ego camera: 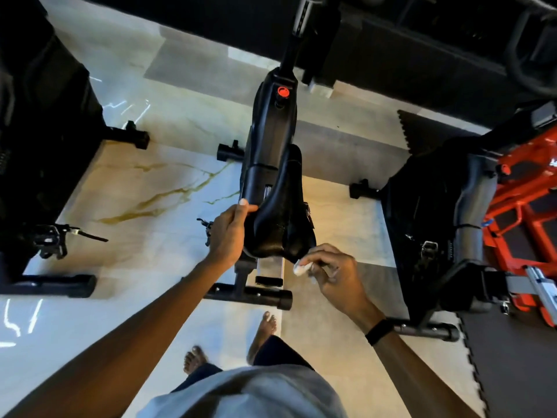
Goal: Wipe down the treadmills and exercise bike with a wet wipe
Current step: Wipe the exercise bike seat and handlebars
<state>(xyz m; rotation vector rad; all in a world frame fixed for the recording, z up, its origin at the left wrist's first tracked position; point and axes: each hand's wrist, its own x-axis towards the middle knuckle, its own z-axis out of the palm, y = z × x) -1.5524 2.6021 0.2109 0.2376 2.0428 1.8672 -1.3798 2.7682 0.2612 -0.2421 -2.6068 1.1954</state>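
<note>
- While the left hand [229,233] is gripping the saddle [278,212] at its 9 o'clock flank, the saddle's long axis is running 6 to 12.
- Right hand [331,271] is pinching the wet wipe [301,268] at the saddle's 5 o'clock corner, nearer the rear edge.

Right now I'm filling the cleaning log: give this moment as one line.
stage: bike saddle wipe | left hand: grips saddle side | right hand: pinches wet wipe at saddle rear
</note>
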